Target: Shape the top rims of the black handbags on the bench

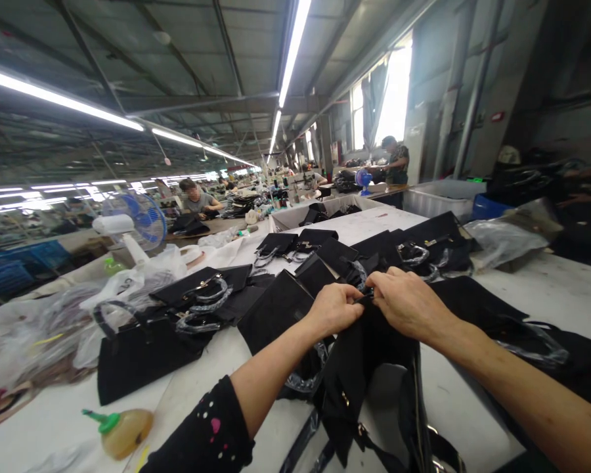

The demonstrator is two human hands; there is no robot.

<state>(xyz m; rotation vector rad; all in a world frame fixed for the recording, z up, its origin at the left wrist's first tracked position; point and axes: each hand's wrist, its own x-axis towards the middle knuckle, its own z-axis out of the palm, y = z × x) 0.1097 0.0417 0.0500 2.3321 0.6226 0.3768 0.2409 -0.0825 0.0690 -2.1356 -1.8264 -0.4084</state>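
Here, white surface (546,289) spreads under both hands, strewn with black handbags (142,348). Black bag (354,368) hangs just below the fingers. Left hand (333,307) and right hand (408,303) pinch its top edge together, fingers closed narrow. Glue bottle (121,430) sits well left.

Black bag (374,394) cut off below

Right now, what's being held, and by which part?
Both hands, left hand and right hand, pinch the top edge of a black bag.
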